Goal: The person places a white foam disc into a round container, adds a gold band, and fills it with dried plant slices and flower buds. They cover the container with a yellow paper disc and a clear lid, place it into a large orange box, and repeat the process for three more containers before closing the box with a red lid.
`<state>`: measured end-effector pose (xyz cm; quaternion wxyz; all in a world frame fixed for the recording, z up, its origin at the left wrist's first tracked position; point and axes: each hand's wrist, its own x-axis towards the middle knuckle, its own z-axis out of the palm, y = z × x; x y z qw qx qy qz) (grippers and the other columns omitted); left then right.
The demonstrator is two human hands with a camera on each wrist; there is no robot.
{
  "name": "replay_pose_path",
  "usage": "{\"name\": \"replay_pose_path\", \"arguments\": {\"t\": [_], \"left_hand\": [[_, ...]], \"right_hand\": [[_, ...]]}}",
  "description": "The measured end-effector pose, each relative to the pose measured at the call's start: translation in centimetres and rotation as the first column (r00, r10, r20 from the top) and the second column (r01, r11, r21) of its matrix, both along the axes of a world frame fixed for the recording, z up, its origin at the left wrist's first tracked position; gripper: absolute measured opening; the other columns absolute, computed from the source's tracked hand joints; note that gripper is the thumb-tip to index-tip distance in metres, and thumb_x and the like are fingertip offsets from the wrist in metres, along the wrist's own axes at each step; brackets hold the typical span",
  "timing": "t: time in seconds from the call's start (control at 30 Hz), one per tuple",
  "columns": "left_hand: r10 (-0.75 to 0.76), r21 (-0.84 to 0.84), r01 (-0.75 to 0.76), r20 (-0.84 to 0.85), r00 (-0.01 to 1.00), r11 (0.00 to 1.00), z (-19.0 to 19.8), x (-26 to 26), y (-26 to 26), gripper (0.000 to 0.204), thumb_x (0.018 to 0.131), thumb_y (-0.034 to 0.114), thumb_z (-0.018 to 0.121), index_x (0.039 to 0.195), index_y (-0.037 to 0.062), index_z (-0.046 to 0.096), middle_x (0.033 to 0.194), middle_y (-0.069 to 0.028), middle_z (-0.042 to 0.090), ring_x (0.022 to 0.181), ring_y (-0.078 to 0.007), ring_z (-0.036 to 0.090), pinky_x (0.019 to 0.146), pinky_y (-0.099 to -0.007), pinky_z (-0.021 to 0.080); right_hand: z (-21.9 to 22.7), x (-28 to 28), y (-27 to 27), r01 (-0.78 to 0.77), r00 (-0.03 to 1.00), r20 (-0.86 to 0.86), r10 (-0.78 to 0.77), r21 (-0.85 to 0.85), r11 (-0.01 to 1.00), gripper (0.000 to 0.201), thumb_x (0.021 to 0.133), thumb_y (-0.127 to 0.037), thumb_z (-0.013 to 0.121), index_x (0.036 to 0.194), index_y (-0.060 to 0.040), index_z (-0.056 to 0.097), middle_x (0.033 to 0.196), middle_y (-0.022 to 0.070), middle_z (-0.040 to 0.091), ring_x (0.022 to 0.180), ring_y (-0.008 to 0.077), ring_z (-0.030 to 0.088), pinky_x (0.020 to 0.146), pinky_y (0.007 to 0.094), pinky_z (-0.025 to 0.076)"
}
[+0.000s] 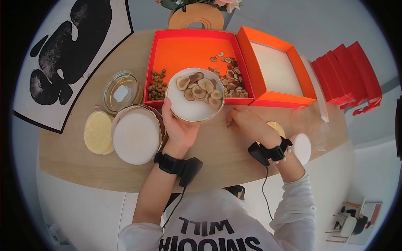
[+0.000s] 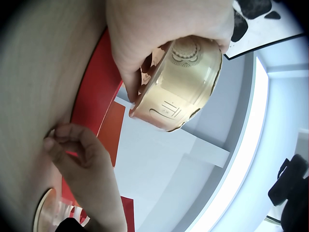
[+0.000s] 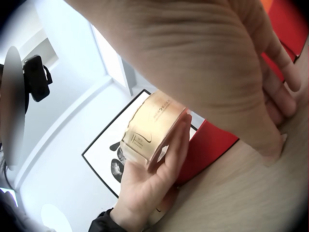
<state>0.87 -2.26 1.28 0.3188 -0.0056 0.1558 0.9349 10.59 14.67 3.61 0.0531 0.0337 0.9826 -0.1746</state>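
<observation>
My left hand (image 1: pixel 181 130) holds up a round gold-walled container (image 1: pixel 181 104), its pale inside partly covered by dried brown slices (image 1: pixel 196 90). In the left wrist view the fingers of that hand (image 2: pixel 164 24) grip the container's wall (image 2: pixel 178 82). My right hand (image 1: pixel 251 124) is low at the tabletop, in front of the red box, with its thumb and a finger pinching a small slice, mostly hidden. Only an edge of the small slice (image 3: pixel 284 137) shows by the thumb in the right wrist view. The red box (image 1: pixel 180 46) has more slices (image 1: pixel 233 79) on its right.
Small brown dried pieces (image 1: pixel 158 85) lie at the red box's left. An orange box lid (image 1: pixel 261 71) adjoins it. Further left are a glass jar (image 1: pixel 122 92), a yellow disc (image 1: pixel 98 132) and a stacked round container (image 1: pixel 136 136). Clear cups and lids stand at the right.
</observation>
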Motion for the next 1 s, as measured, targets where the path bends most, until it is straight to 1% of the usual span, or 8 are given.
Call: {"name": "replay_pose_path", "arguments": {"t": [0.17,0.27,0.47,0.57,0.67,0.77,0.87,1.0], "left_hand": [[0.001,-0.004,-0.001,-0.017,1.000,1.000,0.2,0.1,-0.1,0.059,0.084,0.049,0.040,0.128,0.0108,0.036,0.129,-0.0063,0.040,0.118,-0.0234,0.039,0.096,-0.0405,0.034],[-0.002,0.011,0.002,-0.004,1.000,1.000,0.2,0.1,0.0,0.059,0.084,0.049,0.040,0.128,0.0106,0.035,0.130,-0.0062,0.039,0.118,-0.0235,0.038,0.097,-0.0408,0.034],[-0.032,0.003,0.032,-0.044,0.998,0.999,0.6,0.3,0.0,0.059,0.084,0.051,0.038,0.128,0.0118,0.034,0.130,-0.0057,0.039,0.119,-0.0239,0.038,0.097,-0.0407,0.034],[-0.048,-0.006,0.048,-0.064,0.997,0.999,0.5,0.4,0.1,0.059,0.084,0.051,0.036,0.129,0.0122,0.034,0.130,-0.0053,0.038,0.119,-0.0241,0.037,0.096,-0.0409,0.034],[-0.061,0.014,0.062,-0.045,0.997,0.998,0.2,0.4,0.2,0.059,0.085,0.051,0.036,0.129,0.0121,0.034,0.130,-0.0053,0.038,0.120,-0.0241,0.037,0.097,-0.0409,0.033],[-0.020,0.018,0.020,-0.016,1.000,1.000,0.3,0.3,0.2,0.059,0.085,0.050,0.036,0.129,0.0117,0.034,0.130,-0.0058,0.038,0.119,-0.0242,0.037,0.097,-0.0411,0.032],[0.022,0.024,-0.022,-0.013,1.000,0.999,0.7,0.1,0.0,0.058,0.085,0.050,0.036,0.128,0.0113,0.034,0.130,-0.0063,0.038,0.120,-0.0245,0.037,0.098,-0.0412,0.032],[0.023,0.029,-0.023,-0.016,1.000,0.999,0.6,-0.2,-0.2,0.058,0.085,0.050,0.036,0.129,0.0112,0.035,0.131,-0.0064,0.038,0.120,-0.0246,0.036,0.098,-0.0414,0.032]], "right_hand": [[0.4,0.3,0.0,-0.002,1.000,0.000,0.002,-0.092,0.996,0.015,0.068,-0.008,0.063,0.080,-0.0045,0.055,0.083,0.0096,0.056,0.084,0.0259,0.053,0.073,0.0333,0.043],[2.9,0.3,-0.4,0.067,0.996,0.059,-0.063,-0.071,0.995,0.012,0.070,-0.005,0.062,0.080,-0.0035,0.055,0.079,0.0090,0.058,0.075,0.0222,0.057,0.067,0.0297,0.044],[7.6,-0.4,-0.9,0.076,0.938,-0.261,-0.227,-0.485,0.871,0.006,0.077,-0.001,0.059,0.083,-0.0018,0.057,0.075,0.0023,0.058,0.069,0.0098,0.054,0.064,0.0231,0.042],[7.4,-1.4,-2.4,-0.051,0.903,-0.374,-0.211,-0.581,0.812,0.006,0.079,-0.003,0.058,0.084,-0.0013,0.057,0.080,0.0017,0.059,0.069,0.0081,0.052,0.065,0.0228,0.042],[7.6,-2.2,-2.9,-0.066,0.865,-0.464,-0.188,-0.478,0.876,0.007,0.080,-0.005,0.057,0.086,-0.0013,0.058,0.084,0.0027,0.059,0.073,0.0078,0.053,0.067,0.0224,0.043],[6.2,-3.6,-0.5,0.036,0.787,-0.464,-0.407,-0.623,0.781,0.009,0.081,-0.006,0.055,0.089,-0.0029,0.059,0.084,0.0051,0.060,0.075,0.0113,0.056,0.066,0.0232,0.043],[5.5,-4.0,1.8,0.209,0.862,-0.434,-0.261,-0.166,0.964,0.013,0.079,-0.010,0.057,0.091,-0.0053,0.061,0.086,0.0082,0.060,0.077,0.0183,0.059,0.066,0.0280,0.046],[4.3,-4.4,2.5,0.222,0.970,-0.163,-0.181,0.285,0.933,0.020,0.074,-0.016,0.060,0.092,-0.0076,0.062,0.086,0.0100,0.061,0.080,0.0251,0.059,0.068,0.0343,0.047]]}}
